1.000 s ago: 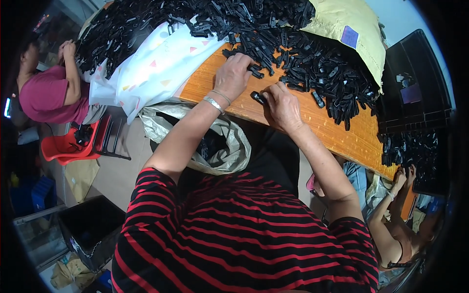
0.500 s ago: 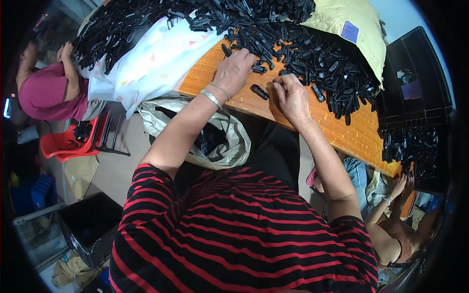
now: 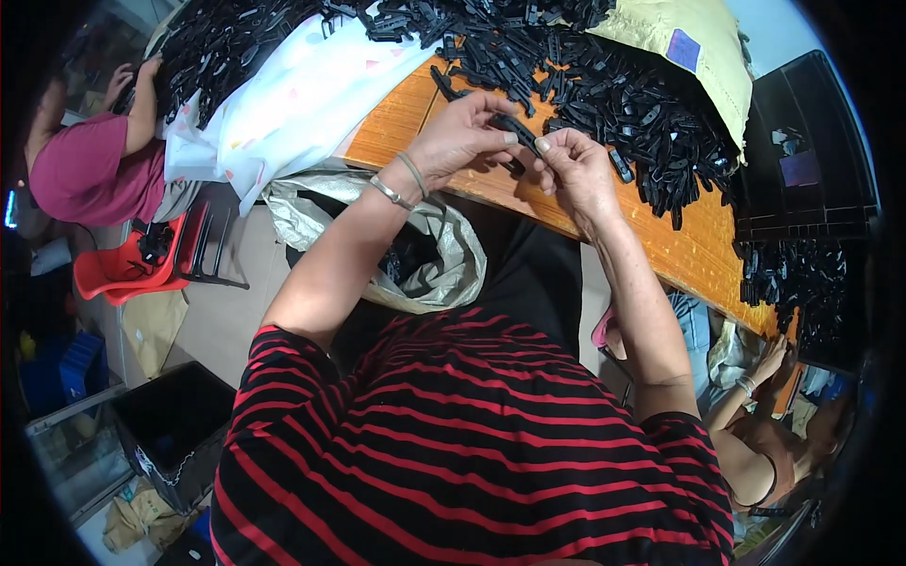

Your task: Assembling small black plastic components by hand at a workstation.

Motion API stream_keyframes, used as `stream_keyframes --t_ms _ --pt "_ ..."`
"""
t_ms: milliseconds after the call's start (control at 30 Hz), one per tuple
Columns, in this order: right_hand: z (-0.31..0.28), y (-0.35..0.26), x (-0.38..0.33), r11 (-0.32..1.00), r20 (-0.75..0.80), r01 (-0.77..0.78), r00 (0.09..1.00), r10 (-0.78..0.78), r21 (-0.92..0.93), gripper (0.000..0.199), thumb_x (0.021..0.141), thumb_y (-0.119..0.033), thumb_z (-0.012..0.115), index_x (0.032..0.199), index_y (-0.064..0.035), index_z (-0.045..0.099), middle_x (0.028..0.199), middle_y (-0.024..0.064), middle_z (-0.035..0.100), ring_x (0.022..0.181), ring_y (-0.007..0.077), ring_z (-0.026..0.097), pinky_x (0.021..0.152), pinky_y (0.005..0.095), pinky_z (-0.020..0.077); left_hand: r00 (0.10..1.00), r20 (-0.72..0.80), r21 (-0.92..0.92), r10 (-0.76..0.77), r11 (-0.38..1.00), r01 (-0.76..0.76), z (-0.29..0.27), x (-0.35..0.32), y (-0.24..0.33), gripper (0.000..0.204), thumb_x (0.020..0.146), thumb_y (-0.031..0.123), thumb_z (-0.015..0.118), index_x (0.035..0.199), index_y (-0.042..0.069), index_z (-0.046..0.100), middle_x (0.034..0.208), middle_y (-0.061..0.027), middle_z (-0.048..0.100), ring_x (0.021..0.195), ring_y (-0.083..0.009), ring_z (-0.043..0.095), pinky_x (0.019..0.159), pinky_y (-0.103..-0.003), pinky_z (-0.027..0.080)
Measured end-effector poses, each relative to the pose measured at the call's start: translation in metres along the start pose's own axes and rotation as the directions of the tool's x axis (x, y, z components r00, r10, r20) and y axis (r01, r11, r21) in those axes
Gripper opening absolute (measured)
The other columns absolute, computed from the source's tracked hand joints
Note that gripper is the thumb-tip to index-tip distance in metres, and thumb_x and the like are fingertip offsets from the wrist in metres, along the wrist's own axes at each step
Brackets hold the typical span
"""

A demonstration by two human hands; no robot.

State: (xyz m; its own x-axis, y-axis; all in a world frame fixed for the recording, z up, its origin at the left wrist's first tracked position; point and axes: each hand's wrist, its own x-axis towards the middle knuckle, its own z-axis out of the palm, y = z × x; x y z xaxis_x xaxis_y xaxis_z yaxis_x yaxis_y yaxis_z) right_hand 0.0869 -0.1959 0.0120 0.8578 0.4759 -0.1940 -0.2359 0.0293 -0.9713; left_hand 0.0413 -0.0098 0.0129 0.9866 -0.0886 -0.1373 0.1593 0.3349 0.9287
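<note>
Two hands pinching one small black plastic part (image 3: 516,127) between them, held just above the near edge of the orange table (image 3: 689,250). Left hand (image 3: 460,137) gripping the part from the left with thumb and fingers curled around it, two thin bracelets (image 3: 401,181) at the wrist. Right hand (image 3: 574,165) closed on the other end, fingertips (image 3: 541,144) pressed right against it. Hard to tell the part's exact shape (too small, half covered by fingers).

Past the hands, farther onto the table: huge heap of black plastic parts (image 3: 604,85), spread across most of the top. On the far right corner of the table, yellowish padded sack (image 3: 679,42) lying over the heap. Off the table's left end, white printed cloth (image 3: 283,99) draped down with more black pieces on it. Below the table's near edge, grey plastic bag (image 3: 439,259) hanging open beside the striped red-and-black shirt (image 3: 472,443).

Left of the table, another person in a pink top (image 3: 80,170) near a red plastic chair (image 3: 127,269). Under the table's right end, a third person's hand (image 3: 769,354) reaching up (only arm and shoulder showing). Right of the table, dark crates (image 3: 802,141).
</note>
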Motion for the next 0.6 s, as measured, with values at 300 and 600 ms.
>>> stream_keyframes --t_ms 300,600 --pt "0.001 0.016 0.0 0.969 -0.037 -0.062 0.998 0.055 -0.239 0.012 0.09 -0.012 0.062 0.084 -0.0021 0.057 0.066 0.003 0.06 0.046 0.0064 0.051 0.041 0.0187 0.0404 0.996 -0.077 0.474 0.039 0.88 0.002 -0.014 0.012 -0.014 0.017 0.084 0.013 0.069 0.093 0.001 0.062 0.072 -0.0011 0.061 0.058 -0.0057 0.055 0.049 -0.019 0.044" --pt "0.004 0.021 0.001 0.948 -0.065 -0.095 0.995 0.078 -0.305 0.014 0.091 -0.013 0.061 0.084 -0.0018 0.056 0.066 0.0033 0.061 0.045 0.0071 0.052 0.042 0.0196 0.0431 0.98 -0.052 0.694 0.194 0.712 -0.105 -0.017 0.016 -0.025 0.017 0.081 0.015 0.072 0.085 0.001 0.064 0.073 -0.0006 0.061 0.064 -0.0067 0.055 0.057 -0.022 0.047"
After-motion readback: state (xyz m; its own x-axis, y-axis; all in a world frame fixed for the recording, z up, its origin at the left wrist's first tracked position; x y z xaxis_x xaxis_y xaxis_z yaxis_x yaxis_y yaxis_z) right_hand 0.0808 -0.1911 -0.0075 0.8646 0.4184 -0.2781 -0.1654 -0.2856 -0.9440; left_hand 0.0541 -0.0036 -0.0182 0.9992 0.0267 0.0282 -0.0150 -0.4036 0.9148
